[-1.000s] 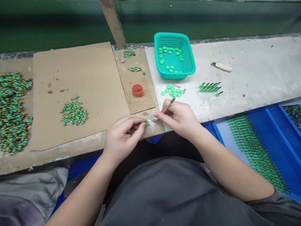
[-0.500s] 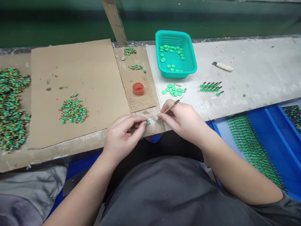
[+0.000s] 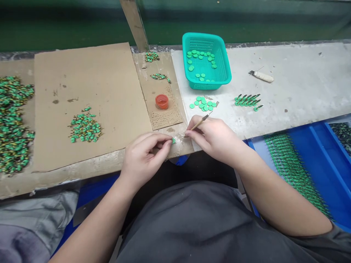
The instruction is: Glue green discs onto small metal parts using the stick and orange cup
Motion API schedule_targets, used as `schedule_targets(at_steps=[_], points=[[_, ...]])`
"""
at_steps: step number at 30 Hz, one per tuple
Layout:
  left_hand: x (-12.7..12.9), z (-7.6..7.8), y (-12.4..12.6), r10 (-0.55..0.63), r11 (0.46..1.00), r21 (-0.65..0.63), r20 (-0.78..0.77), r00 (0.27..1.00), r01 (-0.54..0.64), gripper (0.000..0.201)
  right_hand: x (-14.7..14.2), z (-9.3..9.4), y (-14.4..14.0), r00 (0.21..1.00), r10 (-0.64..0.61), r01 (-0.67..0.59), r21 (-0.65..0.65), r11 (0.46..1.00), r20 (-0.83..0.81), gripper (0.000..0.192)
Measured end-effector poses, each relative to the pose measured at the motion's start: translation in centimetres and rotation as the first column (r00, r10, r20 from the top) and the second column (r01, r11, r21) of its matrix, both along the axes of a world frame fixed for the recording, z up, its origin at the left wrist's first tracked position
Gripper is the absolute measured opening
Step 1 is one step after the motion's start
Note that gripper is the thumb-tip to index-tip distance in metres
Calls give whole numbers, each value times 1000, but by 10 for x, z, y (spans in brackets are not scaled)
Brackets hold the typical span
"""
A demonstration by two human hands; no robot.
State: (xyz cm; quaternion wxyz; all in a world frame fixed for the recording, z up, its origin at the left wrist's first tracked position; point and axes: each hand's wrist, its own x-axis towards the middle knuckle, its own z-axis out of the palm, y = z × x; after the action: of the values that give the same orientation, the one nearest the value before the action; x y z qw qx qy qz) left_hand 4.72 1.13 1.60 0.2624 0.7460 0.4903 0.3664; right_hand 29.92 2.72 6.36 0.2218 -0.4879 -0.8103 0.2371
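Note:
My left hand (image 3: 146, 153) is closed in a pinch at the bench's front edge, holding a small green disc (image 3: 173, 140) by its rim. Across a small gap, my right hand (image 3: 214, 137) is closed on a thin wooden-handled tool (image 3: 200, 122). The tool slants up to the right, with a dark collar and a fine tip; whether that is a brush or a needle I cannot tell. My right fingertips hide its lower end. Just beyond that hand lie loose green discs (image 3: 204, 106). A red cup (image 3: 162, 101) of liquid stands on cardboard behind the gap between my hands.
A teal basket (image 3: 227, 78) holds more discs. Right of it are a white-handled knife (image 3: 263, 76) and rows of discs with dark stems (image 3: 247, 100). Green-and-gold pieces form piles (image 3: 85, 128) on the left. Blue trays (image 3: 329, 175) sit below the bench at right.
The view has shifted slightly. Both hands keep nearly the same pose, with the disc and the tool still held.

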Motion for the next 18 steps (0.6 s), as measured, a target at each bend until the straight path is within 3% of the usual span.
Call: schedule_targets(at_steps=[8, 14, 18], points=[[0, 1, 1, -35, 999, 31, 24, 999, 34, 11, 0, -1, 5, 995, 95, -94, 21, 995, -13, 25], [-2, -3, 1, -41, 997, 60, -16, 999, 42, 11, -12, -2, 6, 991, 121, -118, 44, 992, -61, 18], [-3, -5, 2, -40, 995, 92, -30, 999, 43, 12, -19, -5, 9, 990, 133, -133, 27, 991, -35, 23]])
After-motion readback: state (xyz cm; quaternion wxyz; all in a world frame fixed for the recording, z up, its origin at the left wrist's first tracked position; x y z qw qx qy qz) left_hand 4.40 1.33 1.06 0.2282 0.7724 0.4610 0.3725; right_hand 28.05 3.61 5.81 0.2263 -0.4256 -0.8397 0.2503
